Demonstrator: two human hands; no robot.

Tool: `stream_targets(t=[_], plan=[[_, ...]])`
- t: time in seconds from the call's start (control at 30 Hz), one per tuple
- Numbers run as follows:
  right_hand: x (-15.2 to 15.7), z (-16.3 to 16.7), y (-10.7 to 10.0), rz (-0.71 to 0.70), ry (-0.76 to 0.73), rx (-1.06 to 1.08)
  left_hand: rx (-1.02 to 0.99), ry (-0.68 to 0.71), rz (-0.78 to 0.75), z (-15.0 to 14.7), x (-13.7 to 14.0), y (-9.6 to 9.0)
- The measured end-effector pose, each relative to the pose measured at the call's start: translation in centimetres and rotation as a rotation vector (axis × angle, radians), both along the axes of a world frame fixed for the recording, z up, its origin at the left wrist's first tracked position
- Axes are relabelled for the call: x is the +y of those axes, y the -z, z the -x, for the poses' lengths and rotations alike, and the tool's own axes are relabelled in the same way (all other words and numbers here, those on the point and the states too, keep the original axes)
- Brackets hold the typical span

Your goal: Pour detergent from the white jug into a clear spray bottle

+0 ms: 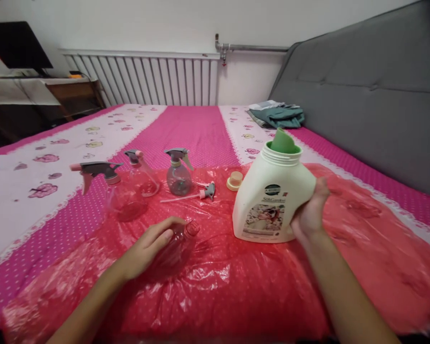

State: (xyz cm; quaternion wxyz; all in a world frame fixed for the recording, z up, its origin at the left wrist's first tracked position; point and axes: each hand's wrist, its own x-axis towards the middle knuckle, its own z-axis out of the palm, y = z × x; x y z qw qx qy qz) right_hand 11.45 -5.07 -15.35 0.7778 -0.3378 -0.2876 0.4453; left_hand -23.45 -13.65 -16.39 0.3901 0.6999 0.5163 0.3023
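Spray bottles (179, 179), nozzle (208, 192) and cap (234, 181) sit beyond a left hand (153, 242) clasping an uncapped bottle (179, 246), right hand (311, 215) gripping a jug (267, 196).

Fine print (261, 232) on jug (272, 191) illeg.; R hand (311, 210) prob. part-hidden.

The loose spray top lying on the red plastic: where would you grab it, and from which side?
I'd pinch the loose spray top by its chunky grey head, coming down from above on the near side. It lies sideways; its thin straw points left and may bend, so seems a poorer grip. The white jug is to the right, a small clear bottle behind the straw.
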Motion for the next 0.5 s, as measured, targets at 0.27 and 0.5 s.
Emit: stream_targets(t=[0.27,0.5], plan=[[0.1,0.1,0.2,0.041,0.01,0.023,-0.035,-0.069,0.027,0.8,0.0,1.1],[0.3,0.2,0.5,0.045,0.017,0.053,-0.026,-0.109,0.043,1.2,-0.4,1.4]])
